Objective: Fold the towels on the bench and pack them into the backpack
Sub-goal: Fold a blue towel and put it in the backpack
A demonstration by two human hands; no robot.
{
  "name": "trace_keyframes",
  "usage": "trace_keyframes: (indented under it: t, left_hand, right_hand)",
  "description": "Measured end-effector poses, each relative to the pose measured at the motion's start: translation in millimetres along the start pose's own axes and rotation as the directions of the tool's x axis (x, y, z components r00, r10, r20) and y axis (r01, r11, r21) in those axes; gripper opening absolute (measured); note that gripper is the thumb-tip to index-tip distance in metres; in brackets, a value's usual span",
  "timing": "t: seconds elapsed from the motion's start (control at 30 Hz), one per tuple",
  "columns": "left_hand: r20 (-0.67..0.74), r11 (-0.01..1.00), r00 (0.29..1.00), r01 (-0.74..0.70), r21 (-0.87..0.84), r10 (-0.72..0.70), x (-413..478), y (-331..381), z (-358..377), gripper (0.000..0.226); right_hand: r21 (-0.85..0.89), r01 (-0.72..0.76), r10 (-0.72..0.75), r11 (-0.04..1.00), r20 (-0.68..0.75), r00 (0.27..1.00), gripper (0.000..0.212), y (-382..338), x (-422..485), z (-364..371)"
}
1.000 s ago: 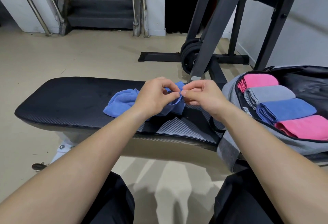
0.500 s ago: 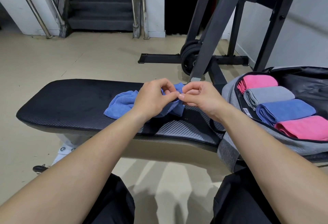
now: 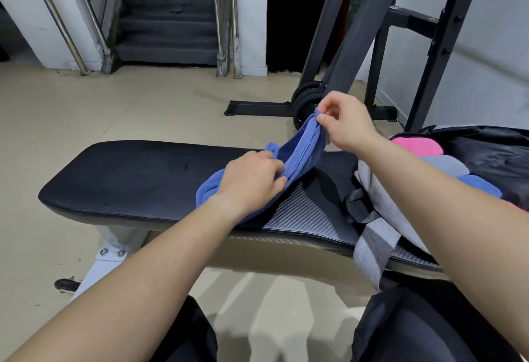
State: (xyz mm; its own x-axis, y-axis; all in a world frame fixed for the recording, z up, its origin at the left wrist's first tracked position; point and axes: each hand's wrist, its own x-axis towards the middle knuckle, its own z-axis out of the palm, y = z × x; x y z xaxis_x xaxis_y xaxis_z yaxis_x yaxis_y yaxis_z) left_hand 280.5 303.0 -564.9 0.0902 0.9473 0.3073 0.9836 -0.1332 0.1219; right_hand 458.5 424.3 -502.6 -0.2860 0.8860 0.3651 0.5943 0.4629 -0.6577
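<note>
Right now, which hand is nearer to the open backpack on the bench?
Right. The right hand pinches the blue towel's top corner just left of the backpack; the left hand grips the towel lower down, farther left over the bench.

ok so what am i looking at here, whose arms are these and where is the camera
No machine here: a person works with bare hands, and the camera sits on their head, looking forward and down, so both arms reach in from the bottom. The right hand pinches a corner of a blue towel and holds it up; the left hand grips the same towel lower down, above a black padded bench. The towel's other end lies bunched on the bench. At the bench's right end an open grey backpack holds a pink towel, a grey towel and a packed blue towel.
</note>
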Motion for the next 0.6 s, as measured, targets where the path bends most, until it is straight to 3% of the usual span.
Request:
trace_keyframes:
  t: [0.2, 0.33, 0.4, 0.47, 0.5, 0.53, 0.6]
  left_hand:
    - [0.13, 0.994, 0.987, -0.1, 0.052, 0.093, -12.4, 12.8, -4.0, 0.021]
    - [0.171, 0.984, 0.978, -0.141, 0.108, 0.122, -12.6, 13.3, -7.5, 0.025]
    - [0.402, 0.992, 0.907, -0.11, -0.057, 0.124, -15.6, 10.3, -8.7, 0.029]
    - [0.686, 0.959, 0.716, 0.089, -0.269, 0.126, -22.2, 14.2, -8.5, 0.056]
    - [0.759, 0.94, 0.636, 0.158, -0.303, 0.138, -26.2, 18.0, -7.9, 0.068]
    - [0.768, 0.922, 0.62, 0.183, -0.341, 0.161, -28.0, 20.3, -6.2, 0.066]
    - [0.649, 0.846, 0.737, 0.215, -0.488, 0.187, -24.7, 19.7, -1.5, 0.027]
  right_hand:
    - [-0.11, -0.004, -0.009, 0.994, -0.122, 0.993, 0.01, -12.4, 27.0, -22.4]
    - [-0.158, -0.008, -0.008, 0.987, -0.101, 0.995, 0.009, -7.9, 26.1, -30.3]
    - [-0.177, -0.018, 0.004, 0.984, -0.083, 0.997, 0.008, -4.6, 22.7, -31.5]
    - [-0.186, -0.023, 0.01, 0.982, -0.071, 0.997, 0.008, -0.2, 18.5, -29.0]
    - [-0.184, -0.026, 0.014, 0.983, -0.065, 0.998, 0.007, 2.4, 16.2, -26.3]
    - [-0.177, -0.029, 0.019, 0.984, -0.06, 0.998, 0.007, 5.0, 13.8, -23.5]
    - [-0.152, -0.029, 0.023, 0.988, -0.047, 0.999, 0.005, 10.4, 9.0, -17.8]
